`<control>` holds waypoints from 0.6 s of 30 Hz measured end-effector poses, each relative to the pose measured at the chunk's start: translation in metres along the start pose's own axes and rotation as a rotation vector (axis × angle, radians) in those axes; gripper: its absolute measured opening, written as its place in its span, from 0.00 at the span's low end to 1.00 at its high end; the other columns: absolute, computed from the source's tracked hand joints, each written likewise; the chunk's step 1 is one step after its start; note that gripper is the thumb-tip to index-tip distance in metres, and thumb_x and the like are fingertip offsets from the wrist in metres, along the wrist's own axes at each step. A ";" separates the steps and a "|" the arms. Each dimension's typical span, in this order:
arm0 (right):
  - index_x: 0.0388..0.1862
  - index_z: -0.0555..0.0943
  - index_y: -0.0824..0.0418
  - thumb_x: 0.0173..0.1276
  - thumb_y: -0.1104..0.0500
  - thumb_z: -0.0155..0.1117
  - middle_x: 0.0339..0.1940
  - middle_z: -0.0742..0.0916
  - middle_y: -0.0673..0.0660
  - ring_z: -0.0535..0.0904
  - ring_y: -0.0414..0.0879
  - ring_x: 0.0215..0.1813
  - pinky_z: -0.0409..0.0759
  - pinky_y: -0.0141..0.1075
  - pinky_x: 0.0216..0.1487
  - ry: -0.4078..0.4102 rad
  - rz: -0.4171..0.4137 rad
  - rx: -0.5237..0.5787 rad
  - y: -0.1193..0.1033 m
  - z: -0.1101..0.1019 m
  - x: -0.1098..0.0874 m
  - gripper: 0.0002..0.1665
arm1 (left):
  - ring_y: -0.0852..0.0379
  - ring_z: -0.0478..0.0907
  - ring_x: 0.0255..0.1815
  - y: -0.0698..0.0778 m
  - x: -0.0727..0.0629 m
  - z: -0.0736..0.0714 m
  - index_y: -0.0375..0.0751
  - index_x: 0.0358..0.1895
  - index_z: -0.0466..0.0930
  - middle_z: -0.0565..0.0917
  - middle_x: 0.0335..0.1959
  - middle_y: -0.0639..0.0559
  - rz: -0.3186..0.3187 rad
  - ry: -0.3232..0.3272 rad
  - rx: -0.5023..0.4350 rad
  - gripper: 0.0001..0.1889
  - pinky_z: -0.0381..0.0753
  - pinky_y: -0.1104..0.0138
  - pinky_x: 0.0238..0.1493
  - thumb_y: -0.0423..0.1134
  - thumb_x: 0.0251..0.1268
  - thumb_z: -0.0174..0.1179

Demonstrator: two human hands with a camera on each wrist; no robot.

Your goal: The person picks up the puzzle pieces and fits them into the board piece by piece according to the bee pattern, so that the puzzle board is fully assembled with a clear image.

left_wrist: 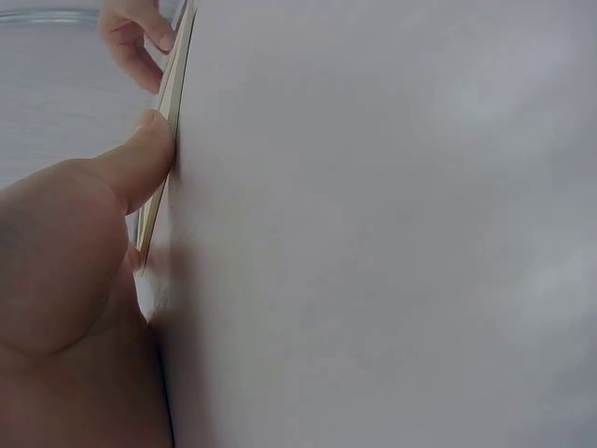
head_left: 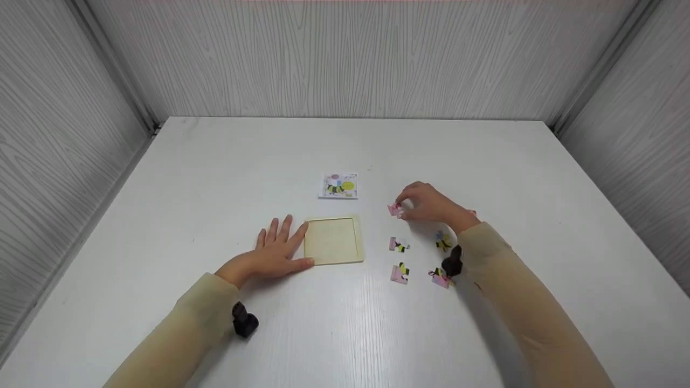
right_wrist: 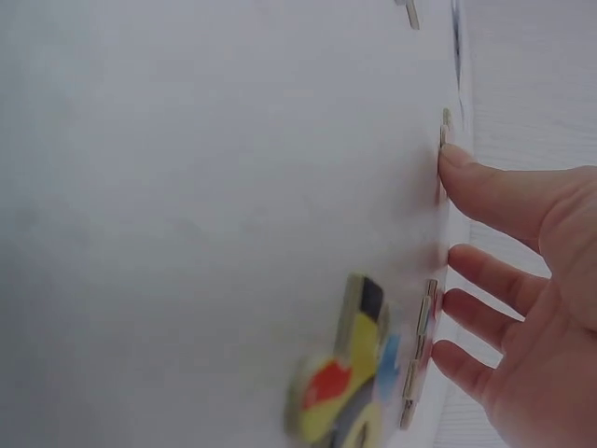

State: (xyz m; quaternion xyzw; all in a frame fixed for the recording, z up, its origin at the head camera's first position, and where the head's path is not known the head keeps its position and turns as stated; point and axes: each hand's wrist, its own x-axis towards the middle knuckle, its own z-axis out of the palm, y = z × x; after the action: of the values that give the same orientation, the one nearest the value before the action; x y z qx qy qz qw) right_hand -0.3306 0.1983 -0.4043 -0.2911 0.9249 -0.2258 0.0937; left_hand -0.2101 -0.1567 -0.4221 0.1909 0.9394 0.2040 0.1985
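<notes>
A square wooden puzzle tray (head_left: 360,242) lies in the middle of the white table. My left hand (head_left: 277,256) rests flat beside it with fingers spread, its thumb and forefinger touching the tray's left side; the left wrist view shows the thumb (left_wrist: 140,159) against the tray's edge. Further right, my right hand (head_left: 426,203) pinches a pink puzzle piece (head_left: 394,209) at table level between thumb and forefinger. In the right wrist view the thumb (right_wrist: 466,177) touches that piece, while the other fingers are loosely extended near another flat piece (right_wrist: 420,345).
Puzzle pieces with yellow and black bee parts lie right of the tray: a white-pink one (head_left: 399,244), a pink-yellow one (head_left: 400,274), a blue-yellow one (head_left: 443,241) and a pink one (head_left: 441,278). Another peeks out behind the right wrist. A bee picture (head_left: 338,186) lies behind the tray.
</notes>
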 end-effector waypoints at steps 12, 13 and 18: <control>0.46 0.80 0.63 0.60 0.59 0.66 0.53 0.77 0.61 0.67 0.56 0.60 0.62 0.49 0.62 0.005 0.107 0.005 -0.005 0.001 0.002 0.15 | 0.37 0.18 0.70 -0.001 0.001 0.000 0.48 0.75 0.34 0.26 0.72 0.37 0.001 0.001 0.005 0.46 0.22 0.42 0.63 0.66 0.63 0.45; 0.46 0.80 0.63 0.61 0.59 0.65 0.53 0.78 0.61 0.68 0.56 0.59 0.63 0.49 0.62 0.008 0.111 0.015 -0.005 0.001 0.002 0.15 | 0.37 0.18 0.70 -0.001 0.001 0.001 0.48 0.75 0.34 0.26 0.72 0.37 0.001 0.002 0.006 0.46 0.22 0.42 0.62 0.66 0.63 0.45; 0.49 0.77 0.63 0.63 0.57 0.63 0.54 0.77 0.61 0.69 0.56 0.59 0.64 0.50 0.60 0.026 0.115 0.072 -0.008 -0.001 0.001 0.17 | 0.37 0.18 0.70 0.000 0.001 0.001 0.47 0.75 0.34 0.26 0.72 0.37 0.003 0.008 0.006 0.46 0.22 0.42 0.62 0.66 0.63 0.45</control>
State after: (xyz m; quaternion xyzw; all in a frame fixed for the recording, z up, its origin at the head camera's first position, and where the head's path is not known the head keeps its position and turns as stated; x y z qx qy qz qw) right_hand -0.3278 0.1925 -0.3995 -0.2311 0.9325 -0.2568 0.1050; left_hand -0.2102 -0.1561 -0.4232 0.1921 0.9405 0.2024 0.1937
